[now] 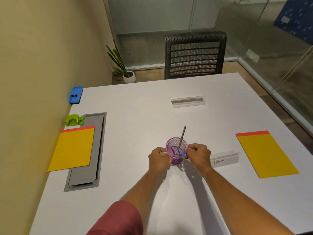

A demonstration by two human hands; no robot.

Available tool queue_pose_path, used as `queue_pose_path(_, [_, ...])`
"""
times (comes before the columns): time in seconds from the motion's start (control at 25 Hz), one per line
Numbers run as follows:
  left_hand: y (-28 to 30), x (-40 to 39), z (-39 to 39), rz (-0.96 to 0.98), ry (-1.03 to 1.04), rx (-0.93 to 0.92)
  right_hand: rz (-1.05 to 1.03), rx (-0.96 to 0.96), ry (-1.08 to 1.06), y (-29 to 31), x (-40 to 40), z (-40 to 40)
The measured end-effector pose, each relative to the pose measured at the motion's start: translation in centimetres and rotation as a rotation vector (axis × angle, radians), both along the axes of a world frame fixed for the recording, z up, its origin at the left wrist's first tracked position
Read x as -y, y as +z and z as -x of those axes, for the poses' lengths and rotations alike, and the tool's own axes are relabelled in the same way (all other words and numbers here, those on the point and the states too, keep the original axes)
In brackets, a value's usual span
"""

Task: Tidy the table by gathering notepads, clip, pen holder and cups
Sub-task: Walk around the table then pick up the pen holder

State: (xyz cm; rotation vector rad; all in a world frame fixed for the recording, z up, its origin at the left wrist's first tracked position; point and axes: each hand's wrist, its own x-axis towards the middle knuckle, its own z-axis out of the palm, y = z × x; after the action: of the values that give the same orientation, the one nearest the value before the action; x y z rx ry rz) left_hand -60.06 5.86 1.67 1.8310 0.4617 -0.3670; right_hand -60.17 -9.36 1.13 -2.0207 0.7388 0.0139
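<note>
**Both hands closing around the purple pen holder**

A maroon sleeve (118,219) is showing at the near edge, and two bare forearms are reaching forward over the white desk (144,200). The left hand (159,160) and the right hand (199,156) are meeting at the purple mesh pen holder (176,161), which is standing upright near the middle of the desk. The left grip is curling shut on a dark pen (177,156) lying across the holder's near rim; the right grip is pinching narrowly at the rim and the pen's other end, though exactly what it is holding cannot be told. Another dark pen (182,138) is leaning out of the holder.

Just right of the right hand, a clear name stand (225,158) is lying flat. A yellow notepad (265,153) is lying farther right, and a second yellow notepad (72,148) is sitting left, overlapping a grey cable hatch (88,167). Beyond it are sitting a green hole punch (74,119) and a blue eraser (75,95). A second clear stand (188,101) is lying toward the far edge, with a mesh chair (194,55) behind.
</note>
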Motion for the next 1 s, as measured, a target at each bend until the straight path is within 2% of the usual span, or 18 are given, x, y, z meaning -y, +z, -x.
queue_pose_path(0.48, [3.1, -7.5, 4.9, -0.047, 0.155, 0.071, -0.234, 0.041, 0.155, 2.7, -7.0, 1.9])
queue_pose_path(1.0, [3.1, -19.1, 13.8, 0.014, 0.701, -0.005, -0.370, 0.012, 0.520, 2.9, -21.2, 5.8])
